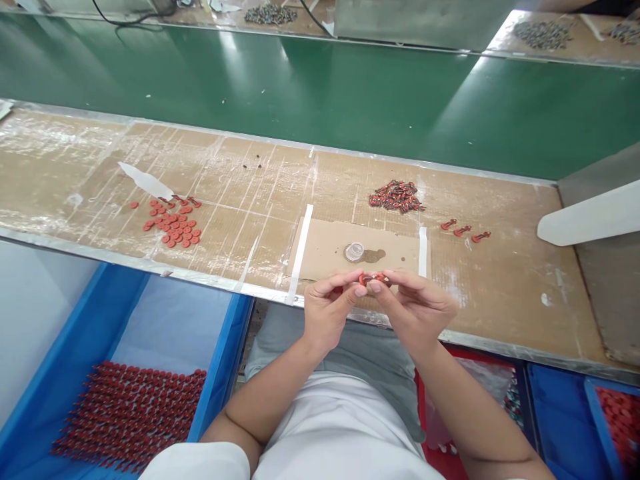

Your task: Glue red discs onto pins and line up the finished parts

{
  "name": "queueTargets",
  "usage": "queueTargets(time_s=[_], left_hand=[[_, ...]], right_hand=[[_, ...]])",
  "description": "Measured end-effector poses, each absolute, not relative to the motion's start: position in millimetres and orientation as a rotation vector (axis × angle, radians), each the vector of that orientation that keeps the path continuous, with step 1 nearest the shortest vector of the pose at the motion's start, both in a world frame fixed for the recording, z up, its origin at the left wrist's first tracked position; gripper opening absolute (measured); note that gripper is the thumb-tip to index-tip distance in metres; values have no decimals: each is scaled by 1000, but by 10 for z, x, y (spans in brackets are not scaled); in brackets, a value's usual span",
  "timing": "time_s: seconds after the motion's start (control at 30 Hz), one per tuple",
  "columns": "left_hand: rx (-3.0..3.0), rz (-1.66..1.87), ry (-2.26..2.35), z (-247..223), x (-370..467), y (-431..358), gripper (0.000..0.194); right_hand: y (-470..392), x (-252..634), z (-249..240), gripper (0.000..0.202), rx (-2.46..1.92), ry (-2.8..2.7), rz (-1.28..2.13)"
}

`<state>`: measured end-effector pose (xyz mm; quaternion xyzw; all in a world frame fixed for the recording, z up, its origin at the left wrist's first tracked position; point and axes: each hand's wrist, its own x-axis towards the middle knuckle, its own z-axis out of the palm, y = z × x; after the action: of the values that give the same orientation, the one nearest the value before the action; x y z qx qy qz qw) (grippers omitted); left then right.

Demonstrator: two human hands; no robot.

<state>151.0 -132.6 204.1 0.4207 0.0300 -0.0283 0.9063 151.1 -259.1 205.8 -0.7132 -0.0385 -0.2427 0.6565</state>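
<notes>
My left hand [330, 303] and my right hand [417, 303] meet above the bench's front edge, fingertips pinched around a small red-and-dark part [373, 279]. Its left end, red and rounded, sits in my left fingers; my right fingers grip the other end. The fingers cover much of it, so I cannot tell whether it is one piece or two. Just beyond, a small clear round container [354, 251] stands on a cardboard sheet [327, 243] beside a dark wet-looking stain [373, 255].
A pile of small red-and-black parts [397, 197] lies behind, with several red disc-based pieces [463, 231] to its right. Red discs [175, 225] are heaped at left. A blue bin [215, 373] holds rows of red pieces [135, 413]. A green belt [300, 93] runs behind.
</notes>
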Motion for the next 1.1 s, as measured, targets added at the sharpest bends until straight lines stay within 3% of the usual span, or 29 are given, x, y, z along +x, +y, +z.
queueTargets(time_s=[0.5,1.1], left_hand=[[893,-18,67,2029,1499,-1321,22],[846,-9,50,1998,1499,-1353,21]], right_hand=[[-2575,1524,2103,37,-1557,-184,-562],[-2632,1538,2053,31,-1646,-198,-596]])
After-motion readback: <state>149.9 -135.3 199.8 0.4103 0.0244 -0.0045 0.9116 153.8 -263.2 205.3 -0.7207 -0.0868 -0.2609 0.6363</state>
